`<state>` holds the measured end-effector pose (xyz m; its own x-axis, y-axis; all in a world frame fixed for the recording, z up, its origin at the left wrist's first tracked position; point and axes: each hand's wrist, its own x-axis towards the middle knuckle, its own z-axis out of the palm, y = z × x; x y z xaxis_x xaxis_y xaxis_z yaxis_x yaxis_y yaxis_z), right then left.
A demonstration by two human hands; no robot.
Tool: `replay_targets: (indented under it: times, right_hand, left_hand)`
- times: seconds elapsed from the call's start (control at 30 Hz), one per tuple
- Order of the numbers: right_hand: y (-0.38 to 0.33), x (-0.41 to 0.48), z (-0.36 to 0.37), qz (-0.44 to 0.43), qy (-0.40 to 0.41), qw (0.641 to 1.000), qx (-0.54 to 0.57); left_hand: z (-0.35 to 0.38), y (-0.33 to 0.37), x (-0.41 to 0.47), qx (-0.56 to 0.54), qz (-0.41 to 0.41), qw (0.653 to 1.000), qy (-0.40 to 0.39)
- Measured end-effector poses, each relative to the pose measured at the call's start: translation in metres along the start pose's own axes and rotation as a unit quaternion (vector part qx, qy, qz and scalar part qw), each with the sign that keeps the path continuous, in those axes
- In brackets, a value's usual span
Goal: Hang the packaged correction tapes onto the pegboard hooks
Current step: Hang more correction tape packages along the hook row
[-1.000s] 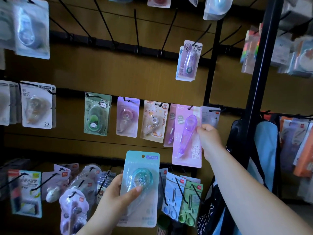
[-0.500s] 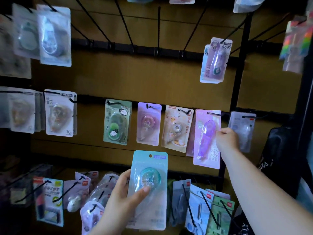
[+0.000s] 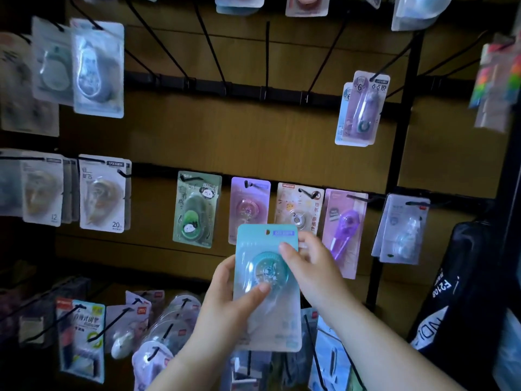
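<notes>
The right hand (image 3: pixel 315 269) leaves the hung purple blister card (image 3: pixel 345 221) and now pinches the teal carded correction tape (image 3: pixel 270 325) alongside the gripping left hand (image 3: pixel 222 300) (next to hang, I reckon).

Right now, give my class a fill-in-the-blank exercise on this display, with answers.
The pink package hangs between the beige package and the ____ package. The right hand pinches the teal package near its top; the left hand grips its ____ edge. The white package numbered 12 hangs left of one numbered ____. Answers: green, left, 20.
</notes>
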<state>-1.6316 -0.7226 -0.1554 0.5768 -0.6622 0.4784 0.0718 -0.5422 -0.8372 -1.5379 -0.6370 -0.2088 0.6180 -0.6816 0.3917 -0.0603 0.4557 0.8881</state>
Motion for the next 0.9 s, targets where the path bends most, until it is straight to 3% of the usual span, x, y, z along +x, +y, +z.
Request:
replay_targets:
  times: [0.23, 0.5, 0.9]
  right_hand:
    - [-0.026, 0.019, 0.010, -0.066, 0.099, 0.992, 0.044]
    - [-0.049, 0.046, 0.034, -0.047, 0.102, 0.993, 0.036]
    - [-0.040, 0.056, 0.040, -0.013, 0.131, 0.990, 0.051]
  left_hand:
    - [-0.006, 0.027, 0.004, 0.002, 0.036, 0.999, -0.028]
    - [-0.020, 0.036, 0.013, 0.050, 0.081, 0.995, 0.032]
    - [-0.020, 0.033, 0.019, 0.065, 0.077, 0.995, 0.027]
